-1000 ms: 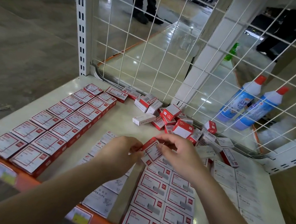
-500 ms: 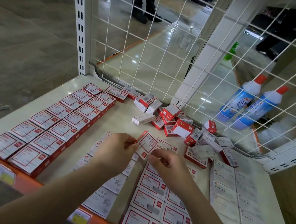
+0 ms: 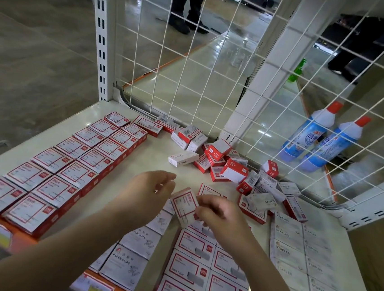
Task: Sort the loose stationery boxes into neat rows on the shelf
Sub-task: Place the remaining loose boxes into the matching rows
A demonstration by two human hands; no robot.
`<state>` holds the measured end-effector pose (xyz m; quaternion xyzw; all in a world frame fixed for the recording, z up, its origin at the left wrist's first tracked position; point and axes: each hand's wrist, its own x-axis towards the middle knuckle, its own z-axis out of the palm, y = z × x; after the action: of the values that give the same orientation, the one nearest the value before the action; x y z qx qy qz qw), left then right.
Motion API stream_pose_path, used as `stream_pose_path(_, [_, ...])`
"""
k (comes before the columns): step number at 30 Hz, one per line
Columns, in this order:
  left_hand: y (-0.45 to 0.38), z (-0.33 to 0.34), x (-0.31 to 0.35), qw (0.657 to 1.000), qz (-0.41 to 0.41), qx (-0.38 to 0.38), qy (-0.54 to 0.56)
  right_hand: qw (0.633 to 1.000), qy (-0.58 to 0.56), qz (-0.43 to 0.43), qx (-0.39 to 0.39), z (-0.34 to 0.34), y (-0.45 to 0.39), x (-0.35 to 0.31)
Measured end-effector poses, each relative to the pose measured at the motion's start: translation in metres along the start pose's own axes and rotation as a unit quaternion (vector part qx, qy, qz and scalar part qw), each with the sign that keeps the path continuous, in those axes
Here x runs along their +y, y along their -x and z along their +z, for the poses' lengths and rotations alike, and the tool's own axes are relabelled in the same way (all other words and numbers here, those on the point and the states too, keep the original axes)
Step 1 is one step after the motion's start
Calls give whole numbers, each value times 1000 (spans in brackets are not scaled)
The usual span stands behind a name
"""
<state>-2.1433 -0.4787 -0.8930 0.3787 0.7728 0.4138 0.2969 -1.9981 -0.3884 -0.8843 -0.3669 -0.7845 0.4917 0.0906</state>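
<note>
holding red-bordered box [image 3: 184, 206] in right hand [image 3: 220, 215], above shelf [image 3: 154, 158] rows.

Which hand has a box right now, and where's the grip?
The right hand pinches a small red-and-white cardboard box by its right edge. The left hand, fingers relaxed, holds nothing.

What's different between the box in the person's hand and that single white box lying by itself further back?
The held box has a red frame on its face; the lone white box is plain white, marked STAPLES. The held box is tilted above the rows, pinched by the right hand; the lone white box lies flat on the shelf, untouched. Both are small cardboard stationery boxes.
</note>
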Motion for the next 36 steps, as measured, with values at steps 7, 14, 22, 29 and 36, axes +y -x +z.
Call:
stream_pose_path(7, [6,3,1,997,21,-53,-58,994,-91,28,44,1,-4,0])
stream_pose_path(14, [4,7,1,999,-12,-29,-18,993,-110,-7,39,-2,-2,2])
stream_pose_path(22, [4,12,-4,1000,-16,4,11,998,-7,-34,60,2,-2,4])
stream_pose_path(29, [0,12,-3,1000,-9,9,-6,995,33,-48,87,8,-1,6])
stream_pose_path(36, [0,6,-2,999,1,15,-34,992,38,-61,99,13,-3,8])
